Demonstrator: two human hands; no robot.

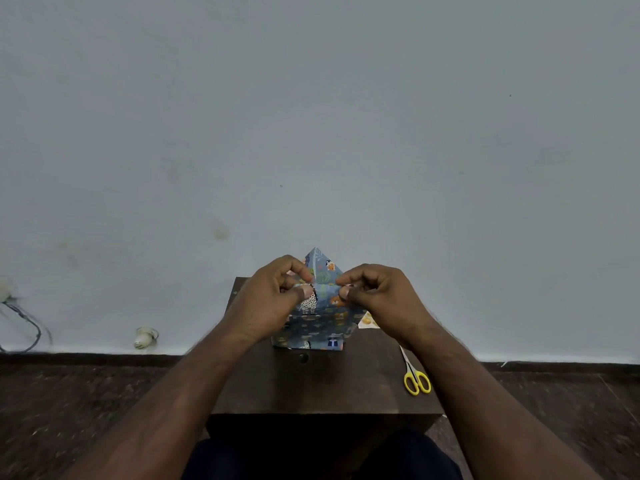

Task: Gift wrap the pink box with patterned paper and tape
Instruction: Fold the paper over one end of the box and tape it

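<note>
**Head view: end flap pinched from both sides**

Head view shows the box (313,329) mid-bench (311,386), already covered in paper (320,268). The left hand (273,296) at 9 o'clock and right hand (377,294) at 3 o'clock each pinch the paper with curled fingers, equally near. A pointed flap rises at 12 o'clock, beyond both hands; folding it likely comes next. Scissors (415,375) lie at 4 o'clock. No tape is visible.

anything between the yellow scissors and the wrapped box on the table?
Head view: the right forearm crosses above that stretch; under it, only bare table shows between the scissors and the wrapped box.
</note>
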